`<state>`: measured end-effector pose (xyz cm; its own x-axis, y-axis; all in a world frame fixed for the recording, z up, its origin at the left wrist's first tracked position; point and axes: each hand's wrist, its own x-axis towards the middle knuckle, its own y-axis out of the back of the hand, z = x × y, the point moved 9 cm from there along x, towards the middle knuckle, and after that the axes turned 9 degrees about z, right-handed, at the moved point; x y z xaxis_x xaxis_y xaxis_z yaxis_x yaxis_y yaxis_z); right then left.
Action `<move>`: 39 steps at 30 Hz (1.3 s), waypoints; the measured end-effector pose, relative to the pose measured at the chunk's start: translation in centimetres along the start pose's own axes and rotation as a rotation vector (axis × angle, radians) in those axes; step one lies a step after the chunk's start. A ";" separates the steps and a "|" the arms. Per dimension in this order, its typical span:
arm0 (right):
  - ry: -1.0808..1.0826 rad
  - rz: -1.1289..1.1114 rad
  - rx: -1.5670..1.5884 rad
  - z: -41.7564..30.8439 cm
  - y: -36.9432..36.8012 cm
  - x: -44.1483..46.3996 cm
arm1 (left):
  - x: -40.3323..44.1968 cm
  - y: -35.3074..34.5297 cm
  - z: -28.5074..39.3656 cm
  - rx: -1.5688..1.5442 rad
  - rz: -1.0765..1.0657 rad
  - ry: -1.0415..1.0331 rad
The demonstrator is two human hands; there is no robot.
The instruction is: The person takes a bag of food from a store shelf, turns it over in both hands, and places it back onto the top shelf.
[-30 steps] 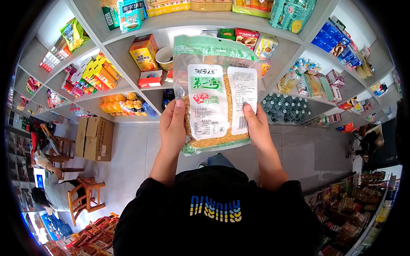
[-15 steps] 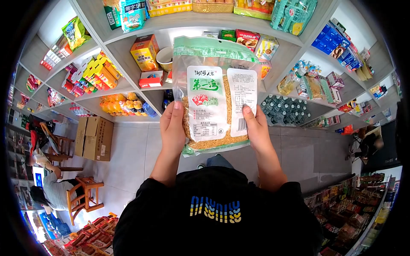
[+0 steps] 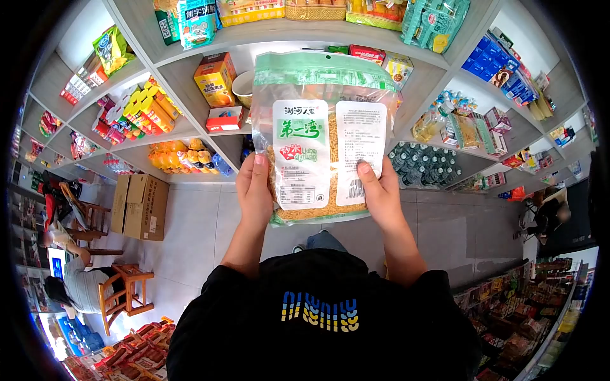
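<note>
Lettering in blue, white and yellow (image 3: 320,311) runs across the chest of a black short-sleeved shirt (image 3: 318,355), nearest the camera. Beyond it, the left hand (image 3: 255,190) and the right hand (image 3: 381,193) grip the lower sides of a clear plastic bag with green bands (image 3: 325,140), thumbs over its front and the other fingers mostly hidden behind it. The bag is held up between the two hands, in front of the shelves; two white printed labels cover much of its face, and golden grain-like contents fill its lower part. Below spreads a grey tiled floor (image 3: 194,254). Behind the bag stands pale grey shelving (image 3: 298,33), bearing an orange-and-yellow carton (image 3: 215,80), a small red box (image 3: 224,119) and a round white tub (image 3: 242,87), partly covered by the bag. Clear bottles with pale caps (image 3: 424,166) crowd a lower shelf at right. Farther left are a brown cardboard box (image 3: 146,206) and, well apart, a person in grey (image 3: 87,290) on a wooden chair (image 3: 130,295).
</note>
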<state>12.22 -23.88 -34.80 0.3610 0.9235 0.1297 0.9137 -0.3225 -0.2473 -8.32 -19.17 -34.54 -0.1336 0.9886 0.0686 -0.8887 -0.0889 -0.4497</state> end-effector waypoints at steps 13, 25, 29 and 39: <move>0.028 0.003 -0.005 -1.0 -0.2 -0.4 | 0.7 0.5 -1.4 0.001 -0.019 -0.022; 0.069 -0.038 -0.056 -1.5 -0.5 -0.3 | 1.3 1.1 -2.2 0.064 0.018 -0.068; 0.054 -0.055 -0.031 -1.8 -0.9 -0.3 | 1.5 1.3 -2.5 0.050 0.041 -0.053; 0.095 -0.069 -0.085 -1.8 -1.1 -0.4 | 1.6 1.4 -2.2 0.053 0.074 -0.086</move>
<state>11.43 -24.31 -32.82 0.3089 0.9216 0.2351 0.9481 -0.2788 -0.1527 -8.85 -17.49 -37.02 -0.2347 0.9654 0.1138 -0.8968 -0.1699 -0.4085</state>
